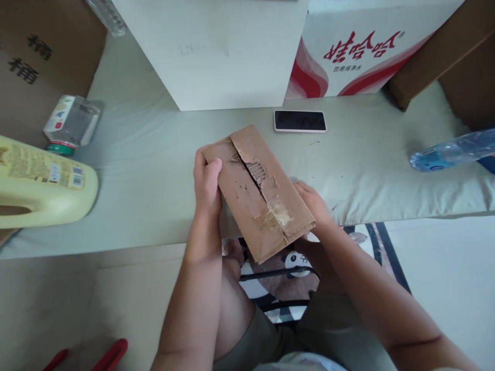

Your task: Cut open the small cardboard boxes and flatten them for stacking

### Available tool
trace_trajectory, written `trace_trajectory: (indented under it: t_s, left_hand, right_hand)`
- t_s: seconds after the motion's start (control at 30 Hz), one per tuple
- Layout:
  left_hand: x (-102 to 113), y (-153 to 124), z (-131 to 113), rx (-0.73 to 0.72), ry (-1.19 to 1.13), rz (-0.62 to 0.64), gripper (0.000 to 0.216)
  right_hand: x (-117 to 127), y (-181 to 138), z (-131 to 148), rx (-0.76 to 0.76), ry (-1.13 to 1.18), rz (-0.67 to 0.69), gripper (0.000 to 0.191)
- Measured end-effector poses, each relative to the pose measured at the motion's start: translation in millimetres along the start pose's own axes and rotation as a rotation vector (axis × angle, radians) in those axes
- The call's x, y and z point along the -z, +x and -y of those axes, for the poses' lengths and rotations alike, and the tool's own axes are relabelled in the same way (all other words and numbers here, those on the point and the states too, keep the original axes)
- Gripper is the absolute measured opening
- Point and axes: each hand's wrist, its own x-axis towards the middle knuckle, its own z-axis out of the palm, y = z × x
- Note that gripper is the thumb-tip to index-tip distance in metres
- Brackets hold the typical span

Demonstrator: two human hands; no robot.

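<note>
Standing at the far left of a pale green cloth-covered surface (135, 201) is a large brown cardboard carton with black printed characters (69, 56). Near it are a pale yellow plastic jug (58, 193) and a clear plastic bottle with a green cap (75, 121). Below, on a light tiled floor (143, 293), a red object (112, 355) is partly in view. At centre, the left hand (209, 180) grips a small brown cardboard box (237, 190), thumb on top; the box is tilted over the surface's front edge, its top torn along the seam and scuffed. Behind stands a plain white box (232, 56). Farther right lies a dark-screened phone (300, 121). The right hand (315, 206) holds the box's right side, its fingers partly hidden. Beyond come a white-and-red printed carton (356, 56), a brown cardboard piece (436, 56) and a clear bottle with a blue label (436, 158).
</note>
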Motion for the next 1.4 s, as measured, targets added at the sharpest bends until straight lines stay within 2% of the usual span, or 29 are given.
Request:
trace_trajectory:
  t_s: [0.1,0.2,0.33,0.43,0.63,0.93,1.07,1.2,1.4]
  left_hand:
    - [3.3,0.8,3.1,-0.001,-0.009,0.027,0.036]
    - [7.3,2.9,8.2,-0.017,0.001,0.047,0.042]
    - [9.5,4.0,10.3,-0.028,0.010,0.055,0.042]
    - [8.7,4.1,9.7,-0.024,-0.004,0.046,0.042]
    - [5.9,3.9,10.2,-0.033,-0.033,0.037,0.044]
    - [5.6,6.0,12.5,-0.040,-0.034,0.035,0.040]
    - [4.1,4.8,11.8,-0.050,-0.028,0.033,0.036]
    - [2.4,3.7,9.3,-0.045,-0.027,0.029,0.035]
    - [2.3,2.4,7.1,-0.048,-0.043,0.026,0.037]
  right_hand:
    - [-0.7,0.7,-0.7,-0.034,0.023,-0.025,0.027]
    - [1.3,-0.4,0.5,-0.118,0.118,-0.122,0.032]
    - [3.1,-1.2,5.5,-0.244,0.514,-0.298,0.035]
    - [3.4,-0.9,10.3,-0.327,0.828,-0.359,0.030]
    - [7.4,-0.9,17.4,-0.331,1.088,-0.405,0.020]
    - [18.8,-2.6,18.2,-0.391,1.271,-0.371,0.030]
    - [19.9,-4.3,19.1,-0.346,1.262,-0.345,0.037]
    - [17.8,-5.0,18.9,-0.326,1.224,-0.279,0.034]
    - [16.7,-3.5,19.1,-0.368,1.243,-0.309,0.033]
